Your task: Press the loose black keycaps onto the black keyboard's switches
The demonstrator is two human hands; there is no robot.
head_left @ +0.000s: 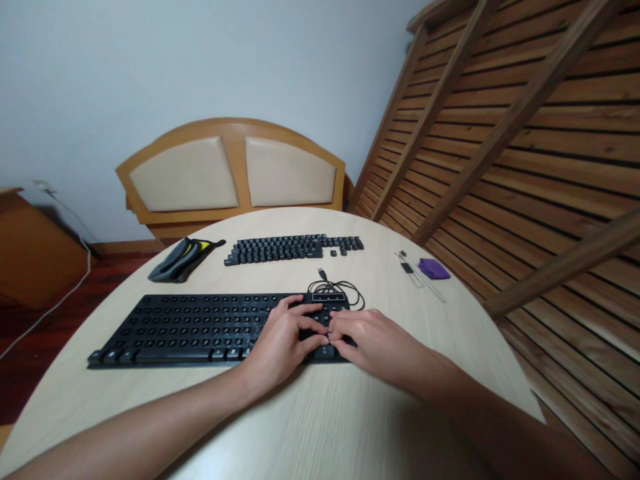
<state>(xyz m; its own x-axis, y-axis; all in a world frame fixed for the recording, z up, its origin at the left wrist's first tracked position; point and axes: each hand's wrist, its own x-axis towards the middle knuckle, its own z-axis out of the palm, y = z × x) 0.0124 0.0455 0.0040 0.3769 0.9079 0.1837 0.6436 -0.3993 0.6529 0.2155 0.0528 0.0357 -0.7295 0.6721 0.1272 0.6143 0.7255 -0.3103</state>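
Observation:
A black keyboard [190, 323] lies near the front of the table, most of its letter keycaps off and bare key posts showing; several keycaps remain along its bottom row. My left hand [285, 330] rests over its right part, fingers spread, thumb and index tips close to the number pad. From the right, my right hand [367, 337] meets it there, with thumb and fingers pinched at the pad. Whatever lies between those fingertips is too small and covered to make out. Behind the keyboard, loose black keycaps [275, 249] sit in keyboard order.
A coiled USB cable [330, 285] lies behind the keyboard's right end. At the left is a dark grey and yellow pouch [183, 260]. On the right are a purple cloth [434, 269] and thin white tools [420, 277]. Wooden slats [500, 167] stand beside the round table [320, 413].

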